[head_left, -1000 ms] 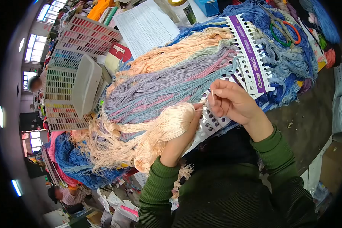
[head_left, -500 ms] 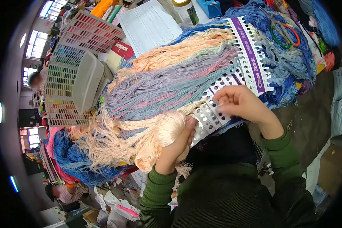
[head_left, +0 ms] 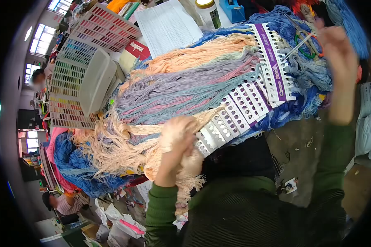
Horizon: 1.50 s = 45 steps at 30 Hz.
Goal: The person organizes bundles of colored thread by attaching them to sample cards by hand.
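My left hand (head_left: pixel 175 154) is closed round a cream skein of embroidery thread (head_left: pixel 171 129), smeared by motion, over the near edge of the thread pile. Right of it lie overlapping punched white thread cards (head_left: pixel 228 119), cream strands running onto them. My right hand (head_left: pixel 338 47) is raised at the far right, blurred, its fingers by the green and orange rings (head_left: pixel 311 47). A thin pale streak (head_left: pixel 299 47) slants down-left from near its fingertips; I cannot tell whether the hand holds it. A purple-striped card (head_left: pixel 272 61) holds peach, lilac and teal threads (head_left: pixel 181 80).
A colour chart (head_left: pixel 72 61) stands at the left behind a white plastic tray (head_left: pixel 95 82). Behind the threads are a printed sheet (head_left: pixel 167 26), a red notebook (head_left: pixel 135 50), a jar (head_left: pixel 208 14) and a blue dispenser (head_left: pixel 233 10). People are in the left background.
My right hand has left the punched cards and swung up and right to the coloured rings. My left hand has shifted slightly left with the skein. The view has turned a little.
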Each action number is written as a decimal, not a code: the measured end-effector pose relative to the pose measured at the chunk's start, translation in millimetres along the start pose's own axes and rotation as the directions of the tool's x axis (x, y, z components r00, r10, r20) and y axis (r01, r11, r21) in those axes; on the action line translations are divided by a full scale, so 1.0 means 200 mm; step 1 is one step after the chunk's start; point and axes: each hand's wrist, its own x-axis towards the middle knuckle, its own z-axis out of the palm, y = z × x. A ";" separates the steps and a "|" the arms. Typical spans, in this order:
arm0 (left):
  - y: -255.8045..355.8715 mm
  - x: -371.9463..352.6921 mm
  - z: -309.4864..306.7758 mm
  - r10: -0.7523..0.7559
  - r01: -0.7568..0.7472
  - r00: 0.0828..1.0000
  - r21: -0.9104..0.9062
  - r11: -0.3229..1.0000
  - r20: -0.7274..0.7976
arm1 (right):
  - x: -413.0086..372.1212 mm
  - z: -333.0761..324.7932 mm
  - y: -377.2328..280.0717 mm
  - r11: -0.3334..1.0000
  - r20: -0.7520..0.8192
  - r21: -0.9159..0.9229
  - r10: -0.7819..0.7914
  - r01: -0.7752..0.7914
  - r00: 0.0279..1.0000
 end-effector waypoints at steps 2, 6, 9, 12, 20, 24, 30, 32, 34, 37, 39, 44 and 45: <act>0.05 -0.06 -0.09 -0.050 0.016 0.970 -0.142 0.990 -0.238 | 0.04 -0.12 -0.72 0.237 0.301 -0.856 -0.494 0.460 0.816; 0.14 -0.09 -0.18 0.035 -0.060 0.998 -0.632 0.773 -0.052 | 0.10 -0.07 -0.84 -0.522 0.601 -0.775 -0.437 0.355 0.669; 0.26 -0.04 0.21 -0.176 0.145 0.964 -0.160 0.976 -0.201 | 0.13 -0.08 0.04 -0.409 0.364 -0.882 -0.278 0.234 0.889; 0.13 0.14 0.39 -0.321 0.287 0.942 -0.266 0.920 -0.095 | 0.12 -0.36 0.62 -0.138 0.040 -0.989 0.116 0.056 0.992; 0.01 0.32 0.45 -0.367 0.325 0.921 -0.265 0.908 -0.128 | -0.02 -0.55 0.84 -0.488 0.387 -0.742 0.248 0.459 0.888; -0.02 0.33 0.50 -0.275 0.171 0.936 -0.396 0.902 -0.220 | -0.05 -0.52 0.84 -0.551 0.428 -0.658 0.286 0.512 0.858; -0.10 0.38 0.56 -0.142 0.002 0.959 -0.499 0.867 -0.244 | -0.01 -0.52 0.84 -0.417 0.264 -0.831 0.287 0.368 0.921; -0.11 0.37 0.56 -0.156 0.007 0.949 -0.475 0.880 -0.274 | -0.02 -0.52 0.85 -0.415 0.289 -0.830 0.251 0.373 0.924; -0.11 0.34 0.53 -0.169 0.007 0.943 -0.490 0.872 -0.286 | -0.03 -0.53 0.85 -0.429 0.340 -0.808 0.222 0.405 0.914; -0.04 0.26 0.45 -0.188 0.021 0.962 -0.636 0.771 -0.196 | -0.03 -0.60 0.85 -0.423 0.365 -0.810 0.178 0.406 0.914; 0.04 0.20 0.45 -0.166 0.059 0.985 -0.810 0.584 -0.049 | -0.02 -0.61 0.85 -0.387 0.389 -0.823 0.151 0.417 0.909; 0.07 0.26 0.41 -0.186 0.275 0.961 -0.656 0.703 0.205 | -0.02 -0.55 0.83 -0.003 0.090 -0.996 0.061 0.090 0.994; 0.06 0.29 0.44 -0.210 0.261 0.965 -0.495 0.829 0.157 | -0.03 -0.55 0.82 0.117 -0.015 -0.993 0.051 -0.021 0.999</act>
